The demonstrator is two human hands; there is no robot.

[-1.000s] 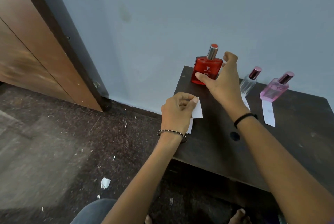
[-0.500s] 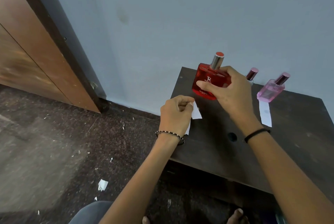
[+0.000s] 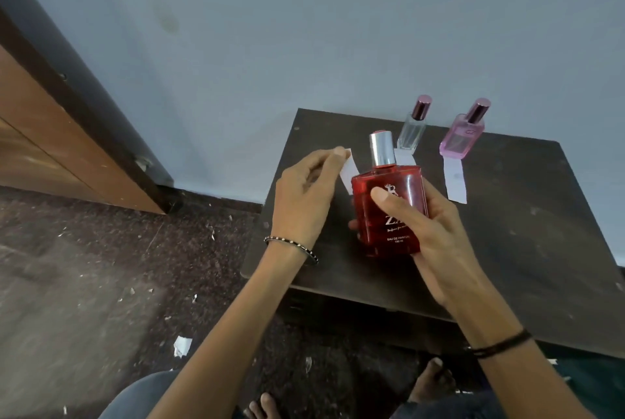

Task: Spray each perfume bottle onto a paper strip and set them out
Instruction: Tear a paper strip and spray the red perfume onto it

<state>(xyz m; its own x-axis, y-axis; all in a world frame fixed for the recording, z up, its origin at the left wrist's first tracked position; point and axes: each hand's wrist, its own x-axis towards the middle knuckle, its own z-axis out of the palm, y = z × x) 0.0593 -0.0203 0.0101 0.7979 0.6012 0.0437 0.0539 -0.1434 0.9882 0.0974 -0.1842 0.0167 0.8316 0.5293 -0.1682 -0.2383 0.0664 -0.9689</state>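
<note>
Above the dark wood table [image 3: 507, 249], right hand [image 3: 436, 242] wraps a red glass perfume bottle w/ silver cap [image 3: 389, 209]; left hand [image 3: 304, 195] pinches a white paper strip [image 3: 350, 173] beside it. Behind: clear bottle [image 3: 411, 132] & pink bottle [image 3: 461, 141] stand on strips, apparently done. Red not yet sprayed.

A single head-worn wide-angle view looks forward and steeply down, close over the dark table [image 3: 507, 232] set against the wall [image 3: 304, 29].
</note>
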